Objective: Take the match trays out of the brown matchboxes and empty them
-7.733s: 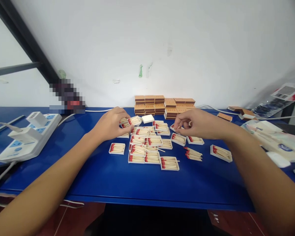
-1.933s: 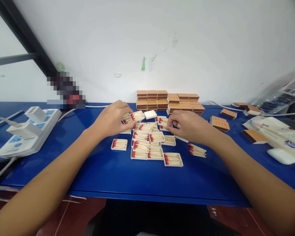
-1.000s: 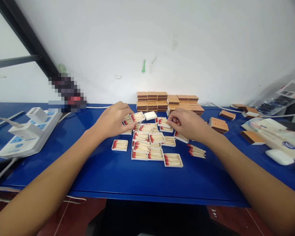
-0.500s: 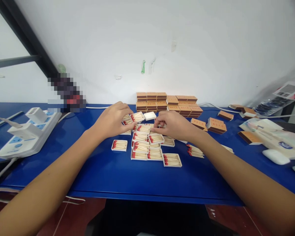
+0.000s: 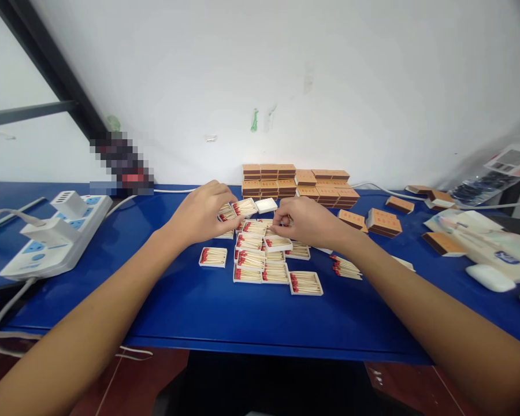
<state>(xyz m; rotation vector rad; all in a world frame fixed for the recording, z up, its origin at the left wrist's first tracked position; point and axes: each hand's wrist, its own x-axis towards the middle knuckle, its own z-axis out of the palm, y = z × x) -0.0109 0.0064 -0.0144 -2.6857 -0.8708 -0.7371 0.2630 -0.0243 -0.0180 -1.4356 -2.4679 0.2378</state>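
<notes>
- The filled tray (image 5: 226, 212) sits at the back left of the heap of trays (image 5: 260, 260), raised a little off the table (image 5: 242, 323) in the fingertips of the left hand (image 5: 199, 216).
- Its long axis runs roughly left to right, climbing slightly toward the right. The red match heads lie at the left end, nearest the palm.
- The left hand is closed on this tray, with the fingers curled over the far edge and the thumb under the near one. Its forearm comes in low from the lower left with the wrist nearly straight.
- A tilted tray (image 5: 245, 207), also full, lies just to the right of the held one, touching or nearly touching it. I cannot tell which.
- The right hand (image 5: 307, 222) is the farther one. It hovers over the back of the heap, knuckles up, with its fingertips (image 5: 281, 219) drawn together and aimed left at the held tray. I cannot tell whether they pinch anything.
- Only a short gap separates the two hands. An upturned white tray (image 5: 266, 204) lies just behind that gap.
- Loose matches (image 5: 345, 267) lie near the right wrist, apart from the heap.
- The stack of sleeves (image 5: 294, 184) stands against the wall behind, with loose sleeves (image 5: 383, 221) to its right.
- A power strip (image 5: 47, 242) lies well apart at the far left.
</notes>
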